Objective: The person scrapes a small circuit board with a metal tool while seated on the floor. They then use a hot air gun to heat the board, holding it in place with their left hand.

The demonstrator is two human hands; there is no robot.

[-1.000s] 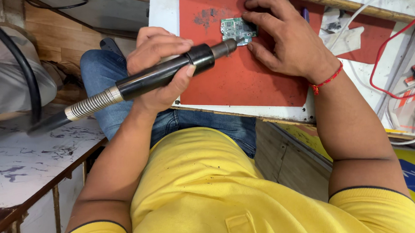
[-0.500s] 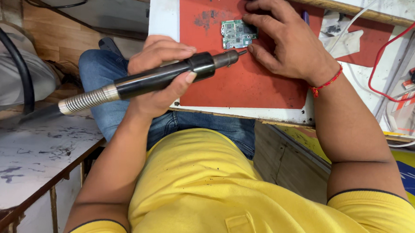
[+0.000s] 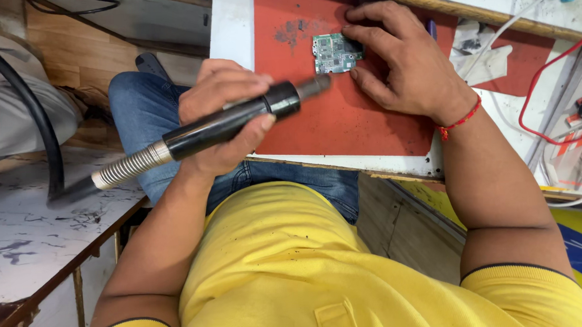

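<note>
1. Landmark: the red mat (image 3: 342, 121), lying flat on the white worktop (image 3: 231, 27) in front of the seated person.
2. Small green circuit board (image 3: 333, 54) lies flat on the mat, near its far edge and about mid-width.
3. Right hand (image 3: 405, 64) rests palm down on the mat, just right of the board. Its fingers (image 3: 364, 33) are a little spread, tips bearing on the board's right edge; thumb low, touching near the board's near corner. A red thread band (image 3: 458, 118) sits at the wrist, over the mat's right part.
4. Left hand (image 3: 219, 117) hovers at the mat's left edge, fingers curled shut around a black pen-like power tool (image 3: 197, 136), with the thumb on top.
5. The tool is tilted. Its metal nozzle (image 3: 317, 86) points at the board's near-left corner, just short of it; whether it touches, I cannot tell. A silver coiled sleeve (image 3: 128, 167) trails off the mat to the left.
6. Right of the mat: crumpled white cloth (image 3: 477, 51) and a looping red wire (image 3: 546, 84).
</note>
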